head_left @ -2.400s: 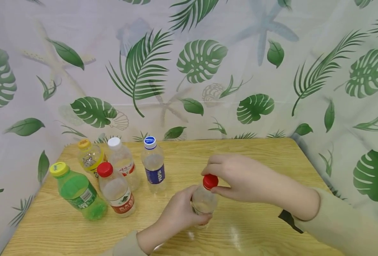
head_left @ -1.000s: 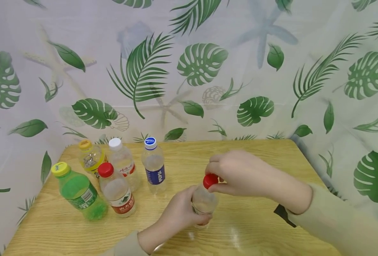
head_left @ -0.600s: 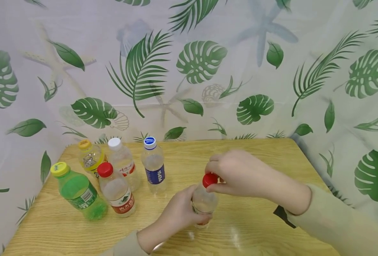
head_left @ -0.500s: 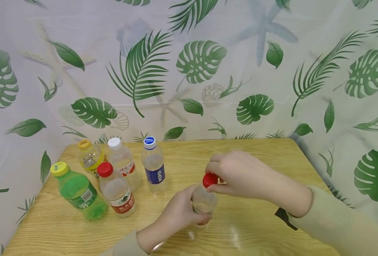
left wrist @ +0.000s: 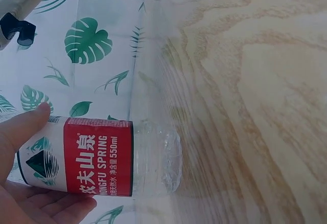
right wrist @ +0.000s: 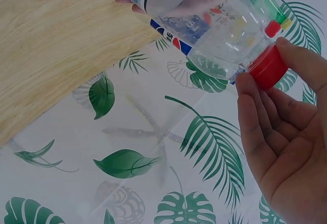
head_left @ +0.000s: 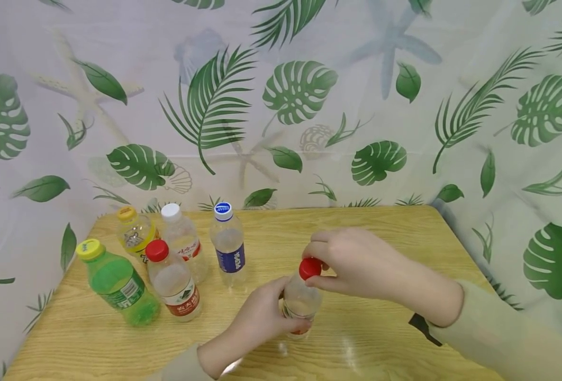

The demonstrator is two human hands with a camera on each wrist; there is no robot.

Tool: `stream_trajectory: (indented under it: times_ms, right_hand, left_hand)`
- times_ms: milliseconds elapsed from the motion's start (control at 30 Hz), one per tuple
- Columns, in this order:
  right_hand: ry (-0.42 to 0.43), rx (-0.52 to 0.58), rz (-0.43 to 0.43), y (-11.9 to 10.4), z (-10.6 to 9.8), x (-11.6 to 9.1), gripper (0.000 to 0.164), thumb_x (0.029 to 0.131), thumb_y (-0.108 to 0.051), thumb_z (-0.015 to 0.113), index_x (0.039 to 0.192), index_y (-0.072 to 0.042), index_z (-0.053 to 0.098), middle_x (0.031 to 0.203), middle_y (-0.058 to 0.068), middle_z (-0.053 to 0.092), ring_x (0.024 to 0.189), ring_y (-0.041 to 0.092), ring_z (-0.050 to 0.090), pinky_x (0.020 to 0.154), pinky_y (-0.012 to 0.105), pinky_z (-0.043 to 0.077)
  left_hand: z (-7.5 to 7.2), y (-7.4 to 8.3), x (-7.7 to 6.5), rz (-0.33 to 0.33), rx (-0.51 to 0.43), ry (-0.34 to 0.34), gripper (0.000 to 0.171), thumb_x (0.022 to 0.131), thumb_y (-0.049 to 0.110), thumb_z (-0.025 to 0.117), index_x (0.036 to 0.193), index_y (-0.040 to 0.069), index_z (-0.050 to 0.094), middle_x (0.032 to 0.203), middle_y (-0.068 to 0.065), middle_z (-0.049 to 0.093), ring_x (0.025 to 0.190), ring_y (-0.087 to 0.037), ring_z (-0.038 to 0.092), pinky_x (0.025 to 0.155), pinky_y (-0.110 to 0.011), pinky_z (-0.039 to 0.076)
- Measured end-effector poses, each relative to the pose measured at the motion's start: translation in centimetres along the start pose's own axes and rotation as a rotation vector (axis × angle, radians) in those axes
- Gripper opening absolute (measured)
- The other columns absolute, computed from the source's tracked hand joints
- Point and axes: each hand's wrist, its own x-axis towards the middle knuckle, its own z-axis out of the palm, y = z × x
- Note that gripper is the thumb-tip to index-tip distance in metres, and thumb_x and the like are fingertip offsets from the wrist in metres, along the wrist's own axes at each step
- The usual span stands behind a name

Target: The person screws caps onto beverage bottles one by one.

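My left hand (head_left: 257, 317) grips the body of a clear plastic water bottle (head_left: 301, 299) that stands on the table, tilted slightly if at all. In the left wrist view, the bottle's red and white label (left wrist: 97, 155) reads Nongfu Spring 550ml, and my thumb and fingers go round its upper part. Up at the neck, my right hand (head_left: 352, 259) pinches the red cap (head_left: 310, 269) between thumb and fingers. The right wrist view shows that red cap (right wrist: 268, 68) at the bottle's mouth, with the thumb on one side and the fingertips on the other.
To the left on the wooden table (head_left: 381, 338) stand several capped bottles: a green bottle (head_left: 119, 286), a red-capped bottle (head_left: 173, 283), a white-capped bottle (head_left: 184, 238), a yellow-labelled bottle (head_left: 135, 233) and a blue-labelled bottle (head_left: 228, 246). Behind hangs a leaf-print cloth (head_left: 309, 159).
My right hand has turned at the cap, its thumb moving leftward across the cap's near side. The held bottle has shifted very slightly left. The other bottles stay in place.
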Motion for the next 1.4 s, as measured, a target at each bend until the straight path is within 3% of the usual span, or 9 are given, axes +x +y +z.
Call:
stream_trajectory:
  times_ms: [300,633,1000,1400]
  right_hand:
    - [0.085,0.027,-0.020,-0.1,0.9,0.4,0.022,0.085,-0.018,0.090,0.100,-0.012,0.077,0.088,-0.005,0.070,0.074,0.005,0.065,0.067,0.020,0.056]
    - [0.122,0.031,0.019,-0.4,1.5,1.6,0.026,0.085,-0.021,0.091,0.106,-0.011,0.078,0.090,-0.005,0.071,0.071,0.005,0.060,0.064,0.017,0.052]
    - [0.114,0.147,0.090,-0.6,2.6,3.1,0.033,0.085,-0.021,0.091,0.112,-0.008,0.078,0.101,-0.002,0.077,0.086,0.009,0.073,0.077,0.021,0.061]
    - [0.122,0.193,0.088,-1.1,3.7,4.8,0.030,0.089,-0.024,0.089,0.114,-0.010,0.078,0.103,-0.004,0.077,0.090,0.008,0.072,0.080,0.020,0.060]
  left_hand:
    - [-0.9,-0.1,-0.4,-0.014,-0.026,0.017,0.060,0.081,0.026,0.095,0.134,0.018,0.067,0.121,0.004,0.077,0.118,-0.020,0.072,0.100,-0.045,0.059]
    - [-2.3,-0.7,-0.8,-0.059,-0.017,0.081,0.068,0.082,0.026,0.094,0.141,0.013,0.063,0.129,-0.002,0.075,0.125,-0.027,0.070,0.107,-0.055,0.056]
    - [-3.3,-1.0,-1.5,-0.114,-0.008,0.197,0.068,0.079,0.027,0.096,0.137,0.014,0.063,0.130,-0.004,0.075,0.128,-0.029,0.068,0.110,-0.058,0.053]
    - [-4.2,-1.6,-2.5,-0.154,0.004,0.291,0.073,0.075,0.025,0.099,0.138,0.014,0.063,0.127,-0.004,0.076,0.126,-0.027,0.069,0.110,-0.056,0.054]
